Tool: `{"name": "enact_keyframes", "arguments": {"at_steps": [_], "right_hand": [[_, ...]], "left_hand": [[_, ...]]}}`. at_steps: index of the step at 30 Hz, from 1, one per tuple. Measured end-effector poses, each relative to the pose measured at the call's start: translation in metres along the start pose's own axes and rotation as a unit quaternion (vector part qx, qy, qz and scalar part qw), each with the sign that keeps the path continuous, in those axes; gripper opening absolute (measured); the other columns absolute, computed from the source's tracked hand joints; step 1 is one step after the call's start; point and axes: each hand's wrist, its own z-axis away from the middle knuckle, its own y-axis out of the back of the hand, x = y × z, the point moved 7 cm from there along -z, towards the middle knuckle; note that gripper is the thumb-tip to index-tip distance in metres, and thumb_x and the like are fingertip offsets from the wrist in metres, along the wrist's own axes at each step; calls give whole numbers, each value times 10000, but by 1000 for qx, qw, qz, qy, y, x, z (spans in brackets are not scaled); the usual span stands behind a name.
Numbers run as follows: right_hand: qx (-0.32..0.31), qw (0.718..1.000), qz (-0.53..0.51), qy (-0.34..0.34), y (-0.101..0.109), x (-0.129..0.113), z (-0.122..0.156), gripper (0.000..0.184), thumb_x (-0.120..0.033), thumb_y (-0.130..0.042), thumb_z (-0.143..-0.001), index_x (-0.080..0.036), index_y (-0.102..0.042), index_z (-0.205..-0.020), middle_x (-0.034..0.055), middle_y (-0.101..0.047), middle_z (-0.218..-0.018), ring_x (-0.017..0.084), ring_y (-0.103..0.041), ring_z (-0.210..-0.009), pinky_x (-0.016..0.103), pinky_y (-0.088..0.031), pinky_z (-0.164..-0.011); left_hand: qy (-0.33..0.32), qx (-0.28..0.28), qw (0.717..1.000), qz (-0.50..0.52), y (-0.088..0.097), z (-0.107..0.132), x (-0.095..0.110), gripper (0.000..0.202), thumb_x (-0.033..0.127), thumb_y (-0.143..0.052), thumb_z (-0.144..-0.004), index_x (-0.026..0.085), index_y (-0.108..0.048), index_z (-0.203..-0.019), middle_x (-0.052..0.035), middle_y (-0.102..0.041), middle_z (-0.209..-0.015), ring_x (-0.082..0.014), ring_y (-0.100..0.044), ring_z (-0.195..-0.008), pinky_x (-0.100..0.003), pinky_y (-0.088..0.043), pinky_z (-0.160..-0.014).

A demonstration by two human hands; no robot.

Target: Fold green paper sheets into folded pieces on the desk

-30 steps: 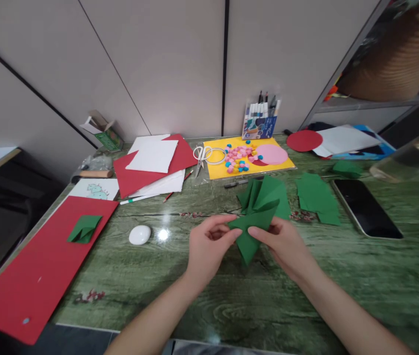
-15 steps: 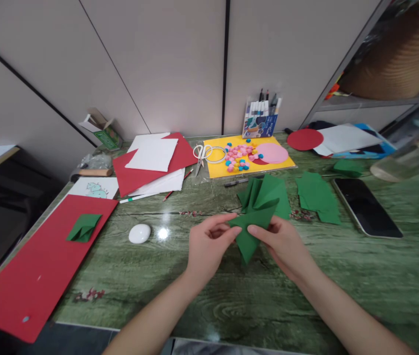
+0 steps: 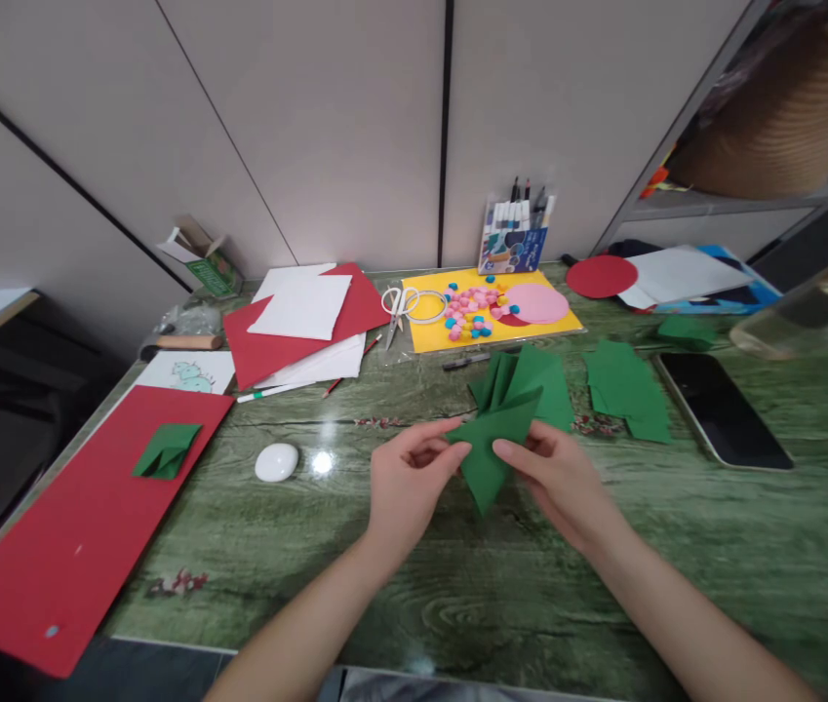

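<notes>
A folded piece of green paper (image 3: 491,453) is held above the table between both hands, one point hanging downward. My left hand (image 3: 414,478) pinches its left edge between thumb and fingers. On the right side, my right hand (image 3: 560,478) grips it with the thumb lying on the front face and the fingers behind, partly hidden. Just beyond the hands lie pleated green paper (image 3: 505,375) and a flat green sheet (image 3: 549,385). Several more green sheets (image 3: 625,390) are to the right.
A black phone (image 3: 725,409) lies on the right. Scissors (image 3: 397,312), a tape ring (image 3: 426,308) and pink and blue balls (image 3: 468,307) are at the back. At left are a white oval case (image 3: 277,462) and a red sheet (image 3: 77,536) bearing folded green paper (image 3: 167,450).
The held green paper has shifted slightly left and its tilt has altered a little. Both hands still grip it in nearly the same place.
</notes>
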Motion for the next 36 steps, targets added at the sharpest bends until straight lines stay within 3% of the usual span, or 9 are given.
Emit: {"name": "enact_keyframes", "arguments": {"at_steps": [7, 18, 25, 27, 30, 36], "right_hand": [[35, 999, 11, 22, 9, -4, -4, 215, -261, -780, -580, -187, -652, -736, -14, -623, -691, 106, -550, -661, 215, -438, -628], [56, 997, 26, 36, 15, -4, -5, 337, -261, -779, -576, -187, -622, -864, -25, -622, -595, 116, -566, -578, 255, -454, -617], [46, 998, 11, 29, 13, -6, -4, 360, -251, -788, -565, -183, -635, -884, -7, -629, -707, 117, -561, -666, 237, -445, -636], [20, 999, 15, 23, 8, -7, -3, 278, -264, -762, -610, -183, -650, -851, 8, -641, -758, 127, -570, -715, 236, -445, -656], [-1, 999, 28, 24, 3, -9, -2, 145, -287, -724, -659, -178, -650, -721, -7, -620, -670, 118, -548, -634, 231, -427, -597], [53, 995, 70, 43, 12, -7, -3, 321, -315, -750, -610, -176, -478, -510, -66, -398, -462, 71, -360, -452, 215, -282, -442]], "left_hand": [[-20, 24, 999, 13, 8, -7, 3, 255, 220, -712, -631, 159, -701, -878, 33, -605, -540, -78, -559, -502, -181, -503, -521], [-23, 34, 999, 27, 10, -10, 3, 272, 219, -716, -623, 134, -692, -881, 30, -603, -534, -76, -552, -495, -187, -507, -522], [-26, 26, 999, 6, 9, -9, 4, 282, 237, -717, -615, 144, -702, -882, 20, -614, -540, -87, -562, -502, -195, -501, -525], [-23, 18, 1000, -11, 8, -8, 4, 278, 241, -714, -619, 148, -706, -881, 16, -618, -546, -90, -566, -506, -194, -497, -522], [-20, 7, 1000, -23, 5, -6, 3, 282, 240, -704, -632, 157, -703, -902, 21, -614, -552, -87, -561, -502, -189, -491, -513], [-35, 11, 999, -31, 6, -4, 3, 298, 246, -698, -646, 170, -693, -935, 23, -612, -563, -89, -558, -513, -195, -495, -532]]}}
